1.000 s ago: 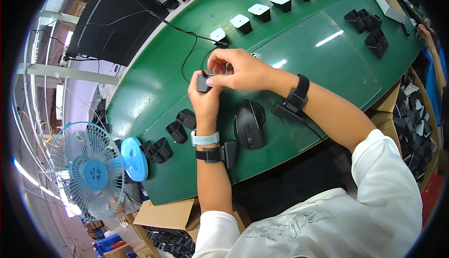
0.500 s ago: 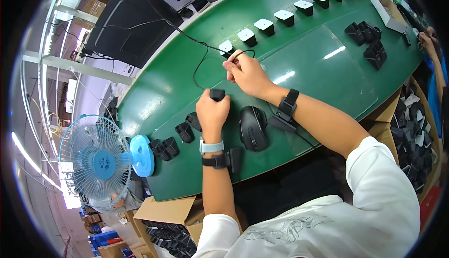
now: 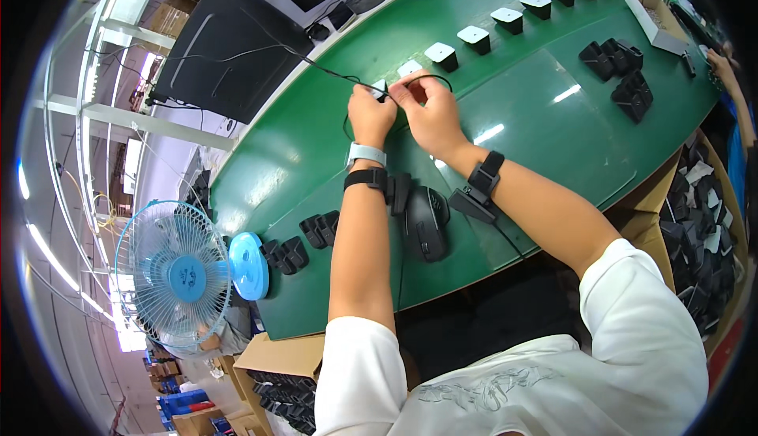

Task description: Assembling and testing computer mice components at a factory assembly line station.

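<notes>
My left hand (image 3: 371,120) is closed on a small black block with a white top (image 3: 380,88), at the near end of a row of similar blocks. Right beside it, my right hand (image 3: 433,116) pinches a thin black cable (image 3: 440,79), which loops over its fingers. The fingertips of both hands almost meet, and they partly hide the block and the cable. Behind my hands, the closest block in the row (image 3: 410,67) shows its white top. Below them on the green table (image 3: 300,152) lies a black computer mouse (image 3: 426,223).
Black block parts (image 3: 320,229) lie left of my left forearm, with more (image 3: 632,92) at the far right. A blue fan (image 3: 188,278) stands at the left. Cartons of black parts (image 3: 695,238) flank me. Another person's hand (image 3: 720,65) shows at the right edge.
My left hand has moved up and away from me with the black block, to beside my right hand. My right hand stays near the cable. The view has shifted slightly.
</notes>
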Tool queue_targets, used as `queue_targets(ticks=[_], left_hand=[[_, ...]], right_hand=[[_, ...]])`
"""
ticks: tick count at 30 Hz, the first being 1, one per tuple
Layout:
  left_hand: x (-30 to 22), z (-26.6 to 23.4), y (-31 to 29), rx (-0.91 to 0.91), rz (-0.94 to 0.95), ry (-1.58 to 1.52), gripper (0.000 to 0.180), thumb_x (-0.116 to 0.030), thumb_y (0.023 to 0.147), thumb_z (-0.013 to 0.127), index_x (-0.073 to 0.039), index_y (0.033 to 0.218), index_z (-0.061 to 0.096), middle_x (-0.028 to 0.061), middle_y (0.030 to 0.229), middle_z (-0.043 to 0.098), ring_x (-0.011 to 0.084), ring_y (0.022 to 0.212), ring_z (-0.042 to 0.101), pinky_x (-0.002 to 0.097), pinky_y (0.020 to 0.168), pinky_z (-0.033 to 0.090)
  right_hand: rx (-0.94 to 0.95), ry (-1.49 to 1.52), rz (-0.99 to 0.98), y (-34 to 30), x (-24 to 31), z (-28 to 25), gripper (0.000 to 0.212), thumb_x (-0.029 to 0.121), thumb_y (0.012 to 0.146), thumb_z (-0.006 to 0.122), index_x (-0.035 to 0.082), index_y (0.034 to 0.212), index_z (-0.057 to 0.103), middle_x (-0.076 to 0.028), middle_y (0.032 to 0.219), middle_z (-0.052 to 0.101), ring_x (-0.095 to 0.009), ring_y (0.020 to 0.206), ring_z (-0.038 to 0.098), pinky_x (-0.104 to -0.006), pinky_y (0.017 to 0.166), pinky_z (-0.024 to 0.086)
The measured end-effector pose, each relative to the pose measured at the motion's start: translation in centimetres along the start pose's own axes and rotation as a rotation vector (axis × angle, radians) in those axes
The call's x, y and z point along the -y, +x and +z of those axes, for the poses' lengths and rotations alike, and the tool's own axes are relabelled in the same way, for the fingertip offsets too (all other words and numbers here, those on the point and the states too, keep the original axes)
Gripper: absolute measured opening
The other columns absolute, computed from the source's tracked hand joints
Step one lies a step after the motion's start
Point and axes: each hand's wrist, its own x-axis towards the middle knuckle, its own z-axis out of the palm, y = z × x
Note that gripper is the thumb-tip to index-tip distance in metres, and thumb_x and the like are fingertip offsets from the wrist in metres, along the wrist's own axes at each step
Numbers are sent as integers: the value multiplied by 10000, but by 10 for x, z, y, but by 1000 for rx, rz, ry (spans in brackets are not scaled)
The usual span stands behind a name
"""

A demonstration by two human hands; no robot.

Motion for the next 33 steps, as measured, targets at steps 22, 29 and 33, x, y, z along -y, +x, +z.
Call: queue_targets(ticks=[22, 29, 33], left_hand=[[-19, -95, -111, 157, 104, -610, 337, -151, 693, 839, -1, 893, 614, 9, 718, 592, 95, 643, 539, 262, 586, 453], [-20, -101, -111, 132, 97, -478, 417, -216, 663, 855, -12, 874, 560, 43, 665, 573, 113, 593, 538, 280, 554, 454], [-23, -90, -111, 74, 65, -523, 399, -197, 673, 837, -14, 892, 558, 45, 695, 598, 102, 620, 552, 271, 589, 482]], right_hand=[[669, -41, 63, -12, 26, -2, 139, 121, 946, 704, -15, 979, 710, -78, 893, 722, -147, 851, 674, -296, 770, 552], [685, -177, 4, -13, 28, -2, 152, 126, 931, 712, -22, 964, 713, -82, 889, 732, -153, 843, 683, -293, 744, 552], [653, -103, 125, -19, 18, 2, 141, 111, 935, 714, -23, 979, 705, -52, 940, 709, -128, 865, 670, -271, 733, 542]])
